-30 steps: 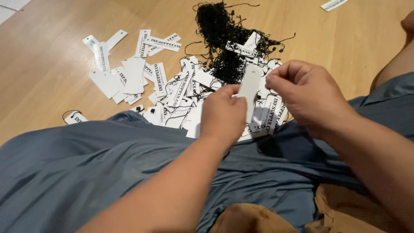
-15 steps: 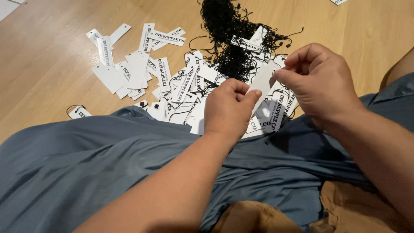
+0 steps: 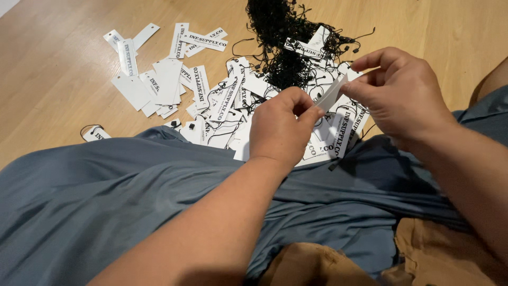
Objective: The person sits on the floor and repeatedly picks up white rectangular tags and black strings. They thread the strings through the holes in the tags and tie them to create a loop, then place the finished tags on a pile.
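- A lone white tag [image 3: 96, 133] with a black string loop lies on the wooden floor [image 3: 58, 69], just off the edge of the grey cloth [image 3: 106, 196] that covers the person's lap.
- Further along the floor, a loose scatter of white tags [image 3: 159, 79] lies flat, some printed side up, some blank, several overlapping.
- Towards the middle, the scatter thickens into a pile of tags [image 3: 222, 106] threaded with black strings, reaching to the edge of the grey cloth.
- The left hand [image 3: 280, 130] is above that pile, fingers curled in, thumb and fingertips pinched on the lower end of a single white tag [image 3: 330, 95].
- Behind the hands, a tangle of black strings [image 3: 280, 37] sits on the floor near its far edge, with a few tags caught in it.
- The single white tag is held in the air between the two hands, tilted, above the pile.
- The right hand [image 3: 402, 98] grips the upper end of the same tag between thumb and forefinger; the other fingers are bent loosely.
- The two hands are close together, joined only by the tag.
- A brown cloth [image 3: 423, 249] shows below the grey one, near the bottom right.
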